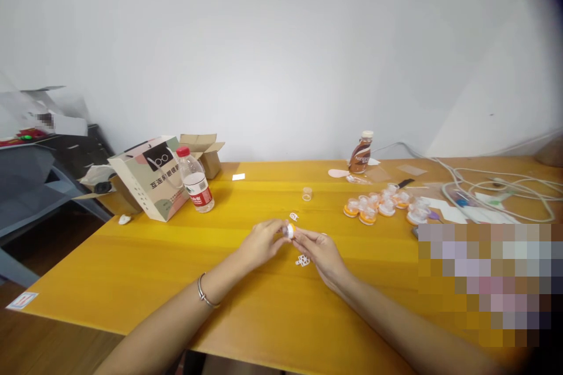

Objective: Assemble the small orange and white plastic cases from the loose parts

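Note:
Between my two hands is a small round white-and-orange piece (290, 231) with a clear part on its left side. The fingers of my left hand (263, 242) pinch it from the left. My right hand (322, 252) grips its orange side from the right. On the table below lies a white cut-out piece (303, 260), and a similar white piece (294, 217) lies just beyond my fingers. Farther back stands a small clear cup (307, 194). To the right sits a cluster of orange-and-white pieces with clear tops (368, 211).
A red-capped water bottle (196, 184), a paper bag (153, 187) and a cardboard box (209, 158) stand at the left of the yellow table (132, 269). At the back right are a brown drink bottle (361, 153), a pink spoon-shaped thing (338, 173) and looped white cables (505, 179).

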`<state>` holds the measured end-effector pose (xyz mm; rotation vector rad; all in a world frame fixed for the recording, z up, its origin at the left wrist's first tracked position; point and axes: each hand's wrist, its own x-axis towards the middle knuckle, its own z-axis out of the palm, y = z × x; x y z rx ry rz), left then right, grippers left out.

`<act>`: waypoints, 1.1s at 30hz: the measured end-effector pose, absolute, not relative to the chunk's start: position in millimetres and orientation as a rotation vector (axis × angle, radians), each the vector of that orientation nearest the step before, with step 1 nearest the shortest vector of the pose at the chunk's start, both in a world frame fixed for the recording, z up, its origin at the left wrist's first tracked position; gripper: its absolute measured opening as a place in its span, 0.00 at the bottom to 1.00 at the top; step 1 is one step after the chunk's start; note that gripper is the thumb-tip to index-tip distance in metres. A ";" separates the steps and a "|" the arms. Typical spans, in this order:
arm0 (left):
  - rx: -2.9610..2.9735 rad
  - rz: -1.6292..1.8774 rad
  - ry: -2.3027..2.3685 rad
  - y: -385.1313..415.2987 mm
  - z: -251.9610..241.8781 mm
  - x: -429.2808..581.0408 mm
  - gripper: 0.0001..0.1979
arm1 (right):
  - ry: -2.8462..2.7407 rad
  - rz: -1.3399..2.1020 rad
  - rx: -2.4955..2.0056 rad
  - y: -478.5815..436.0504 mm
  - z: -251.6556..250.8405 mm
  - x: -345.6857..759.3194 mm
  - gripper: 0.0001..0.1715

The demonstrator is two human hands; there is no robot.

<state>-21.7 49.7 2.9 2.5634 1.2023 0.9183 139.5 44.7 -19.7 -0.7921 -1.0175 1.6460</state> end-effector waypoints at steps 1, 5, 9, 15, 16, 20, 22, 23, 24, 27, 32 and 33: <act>2.601 0.904 1.205 49.7 3.1 -21.3 0.10 | -1.013 1.639 -0.789 45.2 -20.1 139.6 0.15; 2.793 0.820 1.192 49.4 4.2 -20.7 0.08 | -1.005 1.646 -0.787 47.3 -20.6 140.9 0.14; 2.836 0.816 1.155 49.6 5.7 -22.3 0.10 | -1.057 1.651 -0.796 49.6 -19.7 143.9 0.13; 2.636 0.932 1.066 50.1 9.7 -22.8 0.13 | -1.122 1.643 -0.852 52.5 -15.3 148.5 0.13; 2.587 0.956 1.067 50.3 10.8 -22.9 0.14 | -1.126 1.638 -0.854 52.5 -14.4 148.9 0.13; 2.410 0.945 1.076 51.3 16.9 -26.8 0.15 | -1.261 1.601 -0.871 54.6 -12.3 151.8 0.17; 2.341 0.857 1.055 51.9 20.2 -30.4 0.13 | -1.382 1.497 -0.909 59.3 -11.9 156.2 0.18; 2.298 0.803 1.038 52.4 21.7 -32.3 0.12 | -1.430 1.424 -0.936 62.9 -11.7 159.5 0.19; 2.249 0.754 1.025 52.9 22.9 -34.2 0.11 | -1.462 1.352 -0.965 67.0 -11.4 163.4 0.18; 2.140 0.660 1.013 55.3 26.1 -40.2 0.12 | -1.544 1.201 -1.036 80.5 -9.5 177.3 0.16; 2.409 0.445 1.098 56.4 27.7 -48.0 0.08 | -1.770 0.809 -1.235 98.0 -4.9 201.5 0.14; 2.496 0.372 1.123 55.3 26.9 -48.6 0.08 | -1.817 0.724 -1.323 100.4 -4.1 206.8 0.15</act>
